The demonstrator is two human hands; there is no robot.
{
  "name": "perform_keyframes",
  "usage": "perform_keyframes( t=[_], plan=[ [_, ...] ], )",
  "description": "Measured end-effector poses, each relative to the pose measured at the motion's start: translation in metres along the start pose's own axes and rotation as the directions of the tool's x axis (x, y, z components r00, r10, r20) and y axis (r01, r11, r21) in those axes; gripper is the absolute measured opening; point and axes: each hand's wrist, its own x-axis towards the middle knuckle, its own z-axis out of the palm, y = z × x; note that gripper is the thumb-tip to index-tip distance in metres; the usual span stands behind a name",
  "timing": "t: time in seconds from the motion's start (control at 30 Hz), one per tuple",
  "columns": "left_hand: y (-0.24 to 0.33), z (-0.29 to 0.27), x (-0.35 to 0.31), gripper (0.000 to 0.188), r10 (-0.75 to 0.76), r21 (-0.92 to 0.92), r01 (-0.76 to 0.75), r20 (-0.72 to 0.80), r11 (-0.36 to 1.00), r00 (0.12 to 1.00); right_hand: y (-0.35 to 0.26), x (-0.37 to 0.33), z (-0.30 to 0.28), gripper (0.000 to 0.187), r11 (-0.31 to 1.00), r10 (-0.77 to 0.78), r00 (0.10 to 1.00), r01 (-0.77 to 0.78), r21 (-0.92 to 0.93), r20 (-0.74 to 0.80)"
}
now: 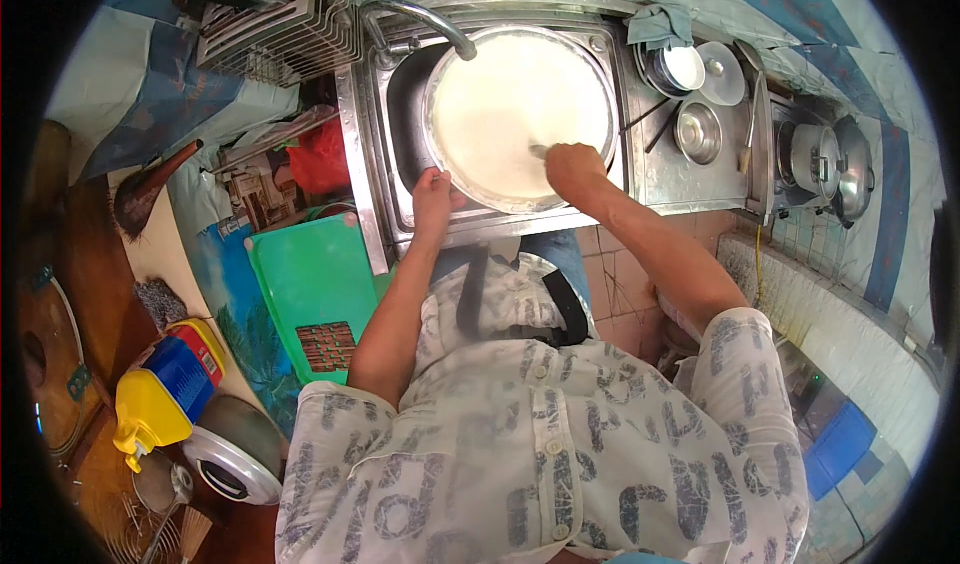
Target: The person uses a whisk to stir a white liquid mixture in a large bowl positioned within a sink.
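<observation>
A wide round metal basin (512, 206) rests over the sink (403, 124), filled with a creamy white liquid (510, 104). My left hand (434, 202) is closed on the basin's near left rim, thumb and fingers pinching the edge. Over the near right side of the basin, my right hand (576, 173) is closed round a utensil. Only the short grey metal end of that utensil (538, 151) shows, at the liquid's surface; the rest is hidden in the fist, so its kind cannot be made out.
A curved faucet (425, 12) reaches over the basin's far left rim. On the right counter are a small metal bowl (698, 132), chopsticks (648, 114) and stacked bowls (683, 68); a lidded pot (815, 159) stands beyond. A dish rack (290, 39) and green board (310, 274) are left.
</observation>
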Motion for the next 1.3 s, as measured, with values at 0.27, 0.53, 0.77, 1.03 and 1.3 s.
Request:
perform_keyframes(
  t=[0.27,0.53,0.77,1.03,1.3],
  plan=[
    [0.000,0.003,0.003,0.015,0.003,0.036,-0.003,0.004,0.999,1.000,0.036,0.021,0.014,0.025,0.994,0.102,0.989,-0.099,0.039,-0.110],
    [0.007,0.005,0.001,0.016,0.012,0.021,-0.013,0.023,1.000,1.000,0.038,0.037,0.012,0.021,0.975,0.193,0.972,-0.175,0.135,-0.134],
    [-0.003,-0.006,-0.002,0.016,-0.008,0.019,0.009,-0.017,1.000,1.000,-0.005,0.013,-0.015,0.023,0.981,-0.189,0.982,0.187,-0.052,-0.021],
    [-0.001,0.000,0.002,0.017,-0.031,-0.002,0.031,-0.017,1.000,0.999,0.017,0.003,0.018,0.025,0.999,-0.002,1.000,0.001,0.034,0.026],
    [0.005,0.005,0.002,0.017,-0.020,0.054,0.020,-0.002,0.998,1.000,0.045,0.014,0.021,0.031,0.993,0.093,0.985,-0.082,0.080,-0.147]
  ],
)
